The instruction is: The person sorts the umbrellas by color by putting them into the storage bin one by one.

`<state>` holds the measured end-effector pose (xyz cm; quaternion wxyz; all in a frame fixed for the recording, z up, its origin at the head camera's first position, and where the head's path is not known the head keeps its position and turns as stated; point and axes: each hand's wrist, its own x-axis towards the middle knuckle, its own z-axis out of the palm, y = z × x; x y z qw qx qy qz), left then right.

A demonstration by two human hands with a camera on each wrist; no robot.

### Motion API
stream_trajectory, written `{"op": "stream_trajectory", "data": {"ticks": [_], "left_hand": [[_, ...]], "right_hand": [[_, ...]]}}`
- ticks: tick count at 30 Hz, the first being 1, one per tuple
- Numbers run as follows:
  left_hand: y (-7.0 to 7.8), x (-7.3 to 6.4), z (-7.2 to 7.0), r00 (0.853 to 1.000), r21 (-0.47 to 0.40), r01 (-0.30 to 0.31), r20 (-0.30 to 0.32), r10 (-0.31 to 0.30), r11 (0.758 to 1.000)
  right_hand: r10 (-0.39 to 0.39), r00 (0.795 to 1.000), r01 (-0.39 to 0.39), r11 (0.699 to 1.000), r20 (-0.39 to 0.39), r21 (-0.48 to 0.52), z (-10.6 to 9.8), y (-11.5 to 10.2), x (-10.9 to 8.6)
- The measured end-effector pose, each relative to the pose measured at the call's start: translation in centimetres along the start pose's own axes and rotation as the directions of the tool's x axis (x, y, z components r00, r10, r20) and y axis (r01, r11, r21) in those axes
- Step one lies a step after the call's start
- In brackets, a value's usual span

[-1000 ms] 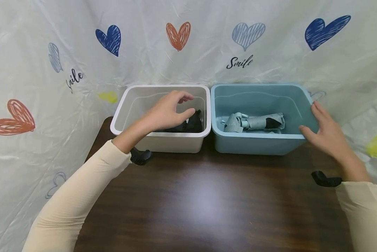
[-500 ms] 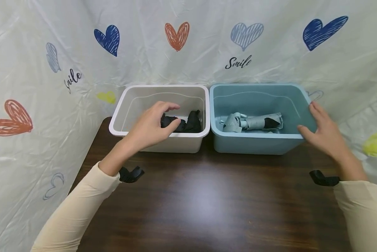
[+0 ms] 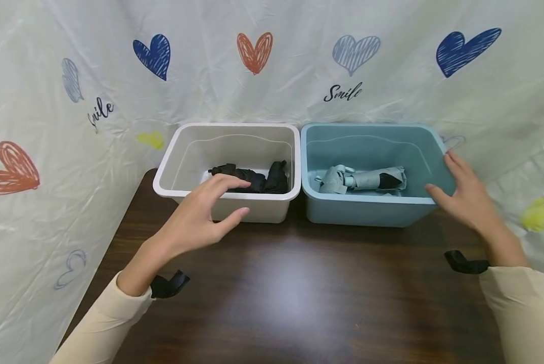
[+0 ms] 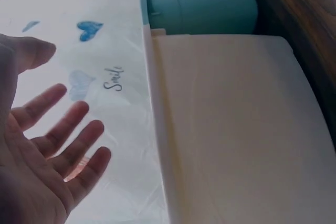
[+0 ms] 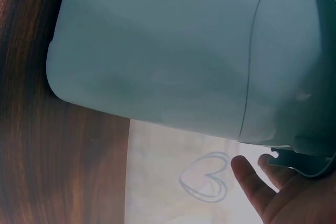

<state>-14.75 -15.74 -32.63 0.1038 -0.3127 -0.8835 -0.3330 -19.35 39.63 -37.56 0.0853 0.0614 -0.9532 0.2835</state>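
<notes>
My left hand (image 3: pixel 192 217) is in front of the whitish bin (image 3: pixel 181 194) in the head view, its fingers spread and thumb apart, with nothing between them. In the left wrist view its palm and loosely bent fingers (image 4: pixel 79 156) show beside the bin's outer wall. Black crumpled cloth-like bundles (image 3: pixel 276 178) lie inside that bin. My right hand (image 3: pixel 467 197) rests at the right front corner of the blue bin (image 3: pixel 363 212), thumb over the rim and straight fingers along the outside. Inside the blue bin lie light-blue fabric pieces (image 3: pixel 367 179), one rolled with a black patch.
Both bins stand side by side at the back of a dark wooden table (image 3: pixel 295 293). Behind and beside it hangs a white sheet (image 3: pixel 299 50) printed with hearts and "Smile". Each wrist wears a black camera strap (image 3: pixel 169 285).
My left hand has drawn back from over the whitish bin, down and to the left, uncovering the black bundles. The right hand has stayed at the blue bin's corner.
</notes>
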Motion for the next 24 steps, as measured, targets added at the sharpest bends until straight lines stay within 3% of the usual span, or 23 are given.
{"op": "stream_trajectory", "data": {"ticks": [6, 11, 18, 21, 24], "left_hand": [[-0.4, -1.5, 0.1, 0.997, 0.020, 0.071, -0.021, -0.071, 0.997], [-0.5, -2.5, 0.2, 0.997, 0.018, 0.078, -0.027, -0.078, 0.997], [-0.8, -3.9, 1.1, 0.992, -0.014, 0.123, -0.007, -0.123, 0.992], [-1.4, -4.6, 1.3, 0.988, -0.003, 0.154, -0.013, -0.154, 0.988], [-1.9, -5.2, 1.5, 0.986, 0.014, 0.167, -0.024, -0.167, 0.986]], "right_hand": [[0.005, 1.000, -0.005, 1.000, -0.002, -0.020, 0.2, -0.1, 0.4], [0.003, 1.000, -0.003, 1.000, -0.025, 0.006, 0.1, 0.1, 0.3], [0.003, 0.993, -0.003, 1.000, -0.119, -0.002, -0.3, 0.0, -0.2], [-0.004, 0.972, -0.001, 1.000, -0.233, -0.023, -0.1, -0.9, -0.9], [-0.080, 0.920, 0.074, 0.997, -0.383, -0.032, 0.3, -2.1, -1.7]]}}
